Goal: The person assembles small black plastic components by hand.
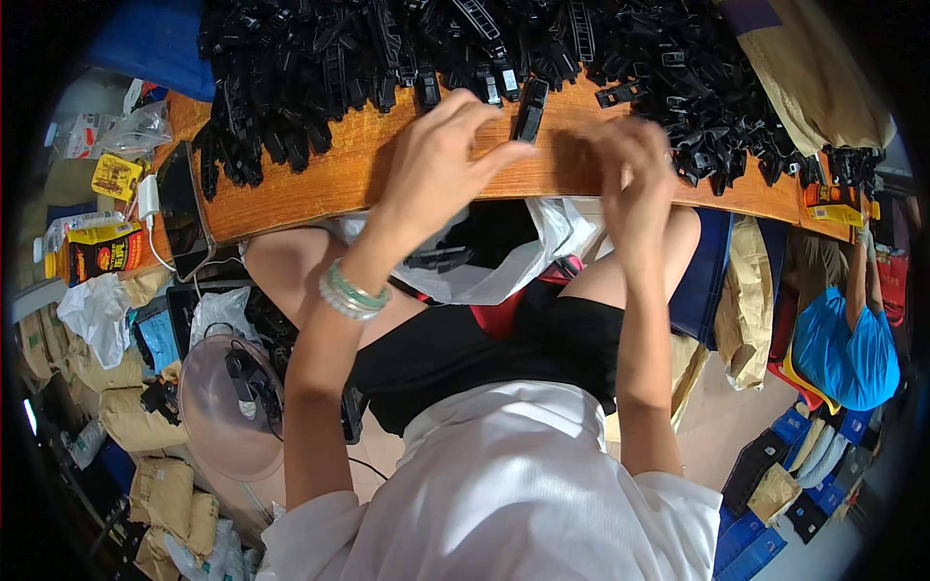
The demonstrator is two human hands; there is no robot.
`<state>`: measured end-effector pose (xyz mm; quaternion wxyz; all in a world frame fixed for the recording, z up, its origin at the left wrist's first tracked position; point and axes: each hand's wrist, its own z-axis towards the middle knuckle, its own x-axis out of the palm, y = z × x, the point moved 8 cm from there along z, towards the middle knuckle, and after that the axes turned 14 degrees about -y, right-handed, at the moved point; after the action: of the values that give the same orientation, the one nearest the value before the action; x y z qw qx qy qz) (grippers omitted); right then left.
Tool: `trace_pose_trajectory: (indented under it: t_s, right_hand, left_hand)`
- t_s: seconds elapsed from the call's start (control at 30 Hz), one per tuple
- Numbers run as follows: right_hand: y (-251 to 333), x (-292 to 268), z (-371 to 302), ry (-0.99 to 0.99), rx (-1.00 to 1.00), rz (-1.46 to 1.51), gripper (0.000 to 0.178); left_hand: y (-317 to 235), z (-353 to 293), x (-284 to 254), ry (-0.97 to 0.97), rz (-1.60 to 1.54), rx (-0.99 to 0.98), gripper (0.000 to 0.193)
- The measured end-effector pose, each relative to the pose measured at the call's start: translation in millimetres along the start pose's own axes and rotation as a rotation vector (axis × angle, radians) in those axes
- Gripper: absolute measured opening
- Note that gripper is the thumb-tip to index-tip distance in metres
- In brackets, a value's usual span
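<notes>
Wooden tabletop (356, 163), black piece (531, 111) just beside left hand (436, 165), grip parted, right hand (636, 174) too blurred to tell its grip.

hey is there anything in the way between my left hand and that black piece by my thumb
Nothing visible: the black piece is right by the thumb tip of your left hand. The heap of black parts lies beyond it, and your right hand is off to the right.
</notes>
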<state>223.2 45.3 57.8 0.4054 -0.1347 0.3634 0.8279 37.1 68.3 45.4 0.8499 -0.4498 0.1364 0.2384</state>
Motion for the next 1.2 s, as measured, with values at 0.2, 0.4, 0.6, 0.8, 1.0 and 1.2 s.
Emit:
trace_pose_trajectory:
  t_s: [0.2, 0.4, 0.6, 0.8, 1.0, 1.2]
  right_hand:
    - [-20.6, 16.7, 41.2, 0.014, -0.324, -0.526, 0.016]
    - [-8.3, 23.0, 23.2, 0.043, 0.153, 0.324, 0.018]
    - [-0.5, 43.5, -15.1, 0.255, 0.574, 0.409, 0.023]
    - [8.6, 40.3, -17.7, 0.354, 0.347, 0.323, 0.027]
    - [28.9, 48.3, -9.4, 0.281, 0.064, 0.312, 0.027]
    - [41.0, 36.8, -28.5, 0.363, 0.191, 0.422, 0.031]
  left_hand:
    - [-12.6, 3.9, 27.5, 0.033, 0.327, 0.068, 0.026]
    - [6.5, -9.0, -14.4, 0.055, 0.105, 0.100, 0.020]
    - [11.3, -10.5, -17.0, 0.084, 0.016, 0.122, 0.019]
    - [14.2, -12.5, -19.8, 0.071, 0.004, 0.103, 0.018]
    - [5.4, -10.9, -12.5, 0.104, -0.038, 0.152, 0.017]
    - [6.8, -7.6, -8.5, 0.210, -0.225, 0.084, 0.020]
